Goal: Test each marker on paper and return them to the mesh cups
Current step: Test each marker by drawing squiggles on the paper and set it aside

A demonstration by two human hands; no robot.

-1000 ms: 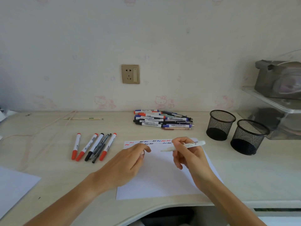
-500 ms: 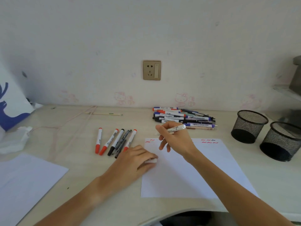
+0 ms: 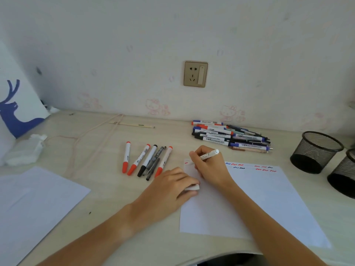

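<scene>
A wall socket [image 3: 195, 74] above the desk [image 3: 92, 143], a crumpled tissue [image 3: 25, 150] at left.

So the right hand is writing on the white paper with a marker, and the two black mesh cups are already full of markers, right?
Not quite. The head view shows the right hand writing with a white marker on the white paper, but both black mesh cups hold no markers.

desk [image 3: 99, 191]: pale matt wood | cups [image 3: 315, 150]: black wire mesh | sheet [image 3: 269, 198]: matt paper
</scene>
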